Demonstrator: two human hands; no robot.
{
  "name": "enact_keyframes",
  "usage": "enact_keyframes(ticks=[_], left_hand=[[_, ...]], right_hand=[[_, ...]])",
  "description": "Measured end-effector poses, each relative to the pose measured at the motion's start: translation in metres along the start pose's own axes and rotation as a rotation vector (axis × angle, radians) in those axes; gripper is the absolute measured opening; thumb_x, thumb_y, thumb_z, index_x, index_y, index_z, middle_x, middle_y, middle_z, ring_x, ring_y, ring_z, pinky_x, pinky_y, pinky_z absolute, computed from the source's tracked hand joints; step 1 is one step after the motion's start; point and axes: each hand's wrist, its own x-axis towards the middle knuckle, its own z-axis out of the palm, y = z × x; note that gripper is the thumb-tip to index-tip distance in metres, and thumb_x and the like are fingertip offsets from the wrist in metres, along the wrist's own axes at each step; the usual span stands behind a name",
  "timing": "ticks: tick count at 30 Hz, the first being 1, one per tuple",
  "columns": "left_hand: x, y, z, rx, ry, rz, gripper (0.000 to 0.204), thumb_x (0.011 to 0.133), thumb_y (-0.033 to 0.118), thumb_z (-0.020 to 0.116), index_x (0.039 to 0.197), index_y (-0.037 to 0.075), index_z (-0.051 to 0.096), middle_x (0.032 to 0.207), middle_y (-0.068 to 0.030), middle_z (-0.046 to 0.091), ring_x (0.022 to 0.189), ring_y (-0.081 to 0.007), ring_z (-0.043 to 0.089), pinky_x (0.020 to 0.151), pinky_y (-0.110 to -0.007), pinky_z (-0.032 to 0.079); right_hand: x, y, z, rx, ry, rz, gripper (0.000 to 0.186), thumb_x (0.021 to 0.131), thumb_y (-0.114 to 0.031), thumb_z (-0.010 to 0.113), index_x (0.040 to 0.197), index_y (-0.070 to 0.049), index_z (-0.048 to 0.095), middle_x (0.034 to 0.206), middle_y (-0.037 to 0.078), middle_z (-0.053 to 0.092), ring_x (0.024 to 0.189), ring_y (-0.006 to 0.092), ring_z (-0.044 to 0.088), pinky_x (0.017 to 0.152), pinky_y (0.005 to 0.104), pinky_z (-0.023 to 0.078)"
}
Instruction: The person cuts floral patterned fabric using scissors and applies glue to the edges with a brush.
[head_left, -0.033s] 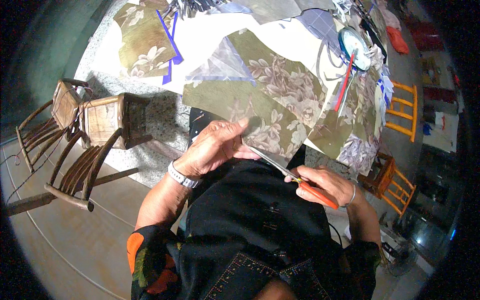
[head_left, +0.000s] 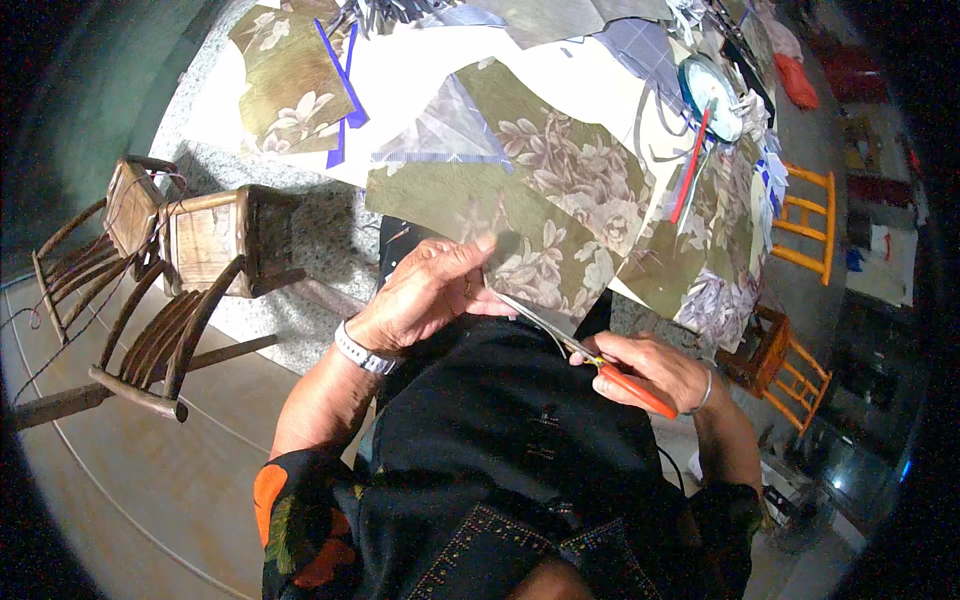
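An olive-green floral sheet, with pale grey-pink blooms, reaches from the table over its near edge toward my lap. My left hand grips the sheet's near edge, thumb on top and fingers beneath. In my right hand is a pair of scissors with orange handles. Their blades point up and left along the sheet's near edge, the tips close to my left fingers. I cannot tell how far apart the blades are. A translucent whitish triangular piece lies against the sheet's far left side.
Another floral piece lies at the far left beside blue strips. On the right, a round glass-like dish and a red stick rest among scraps. Wooden chairs stand at left, with yellow-orange wooden chairs at right.
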Motion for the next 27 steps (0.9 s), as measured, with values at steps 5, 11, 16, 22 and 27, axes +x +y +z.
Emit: enact_keyframes(ticks=[5, 11, 16, 22, 27], left_hand=[[-0.001, 0.004, 0.013, 0.079, 0.090, 0.026, 0.040, 0.100, 0.025, 0.060, 0.111, -0.013, 0.060, 0.100, -0.0168, 0.067, 0.089, -0.0259, 0.071, 0.083, -0.040, 0.061], [-0.002, 0.006, 0.014, 0.055, 0.105, 0.021, 0.036, 0.100, 0.022, 0.059, 0.110, -0.013, 0.060, 0.105, -0.0168, 0.067, 0.090, -0.0272, 0.071, 0.083, -0.042, 0.061], [0.000, 0.005, 0.010, 0.054, 0.059, -0.003, 0.037, 0.100, 0.023, 0.060, 0.111, -0.012, 0.061, 0.106, -0.0173, 0.068, 0.090, -0.0247, 0.071, 0.082, -0.039, 0.062], [-0.001, 0.003, 0.012, 0.038, 0.073, 0.003, 0.037, 0.101, 0.023, 0.059, 0.110, -0.012, 0.062, 0.109, -0.0186, 0.069, 0.093, -0.0260, 0.071, 0.083, -0.040, 0.061], [0.000, 0.002, 0.016, 0.015, 0.085, 0.012, 0.035, 0.101, 0.022, 0.058, 0.112, -0.012, 0.061, 0.109, -0.0186, 0.069, 0.095, -0.0262, 0.071, 0.085, -0.040, 0.061]], right_hand=[[0.002, -0.005, -0.001, -0.016, 0.015, -0.008, 0.027, 0.096, -0.025, 0.062, 0.107, -0.002, 0.054, 0.071, 0.017, 0.055, 0.063, 0.0353, 0.056, 0.058, 0.0442, 0.042], [0.002, -0.005, -0.002, -0.013, -0.027, 0.032, 0.026, 0.095, -0.023, 0.063, 0.108, -0.003, 0.053, 0.072, 0.016, 0.055, 0.064, 0.0355, 0.056, 0.059, 0.0441, 0.042], [0.002, 0.008, 0.002, 0.033, -0.021, -0.077, 0.031, 0.096, -0.021, 0.063, 0.113, -0.002, 0.048, 0.069, 0.014, 0.050, 0.060, 0.0339, 0.052, 0.058, 0.0445, 0.040], [0.013, -0.004, 0.000, 0.041, -0.056, -0.042, 0.034, 0.095, -0.021, 0.063, 0.117, -0.001, 0.047, 0.070, 0.014, 0.049, 0.060, 0.0330, 0.051, 0.058, 0.0447, 0.040], [0.016, -0.007, -0.001, 0.019, -0.053, -0.025, 0.037, 0.095, -0.024, 0.062, 0.121, -0.001, 0.048, 0.070, 0.015, 0.051, 0.061, 0.0340, 0.055, 0.059, 0.0448, 0.042]])
